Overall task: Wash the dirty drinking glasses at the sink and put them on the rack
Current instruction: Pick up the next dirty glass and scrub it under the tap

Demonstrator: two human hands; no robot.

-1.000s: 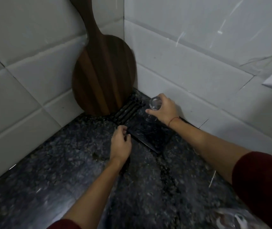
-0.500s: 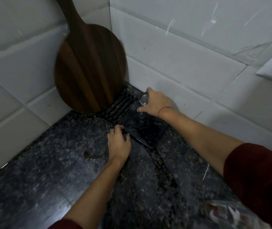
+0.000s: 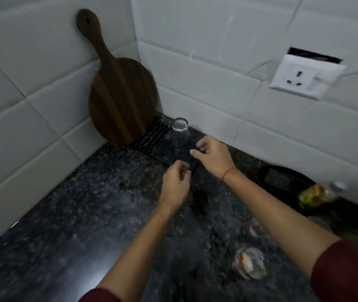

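Head view, looking down into a corner where white-tiled walls (image 3: 217, 62) meet over a dark counter (image 3: 75, 203) of speckled, glossy stone. A round wooden board (image 3: 121, 101) with a long handle leans upright in that far corner, striped dark and mid brown. At its foot lies the rack (image 3: 155, 136), a flat black mat with raised ribs, tucked against the right wall. And there's the glass (image 3: 180, 131), clear and cylindrical, standing on the rack near its far edge, its top end a pale ring.

Right hand (image 3: 214, 158) hovers just beside the glass, fingers loose and spread, grasping nothing; a red thread (image 3: 228, 172) circles the wrist. Left hand (image 3: 174, 184) is over the rack's near corner, fingers loosely curled, empty as well.

Toward the counter's near right stand a second glass (image 3: 249, 265), smeared with orange-brown residue, and a third glass (image 3: 255, 228) just behind it, blurred. By the right wall sit a shallow black dish (image 3: 282, 179) and a blurred bottle (image 3: 317, 194) of yellowish liquid. On that wall, a white socket (image 3: 304, 80) hangs tilted under a dark gap.
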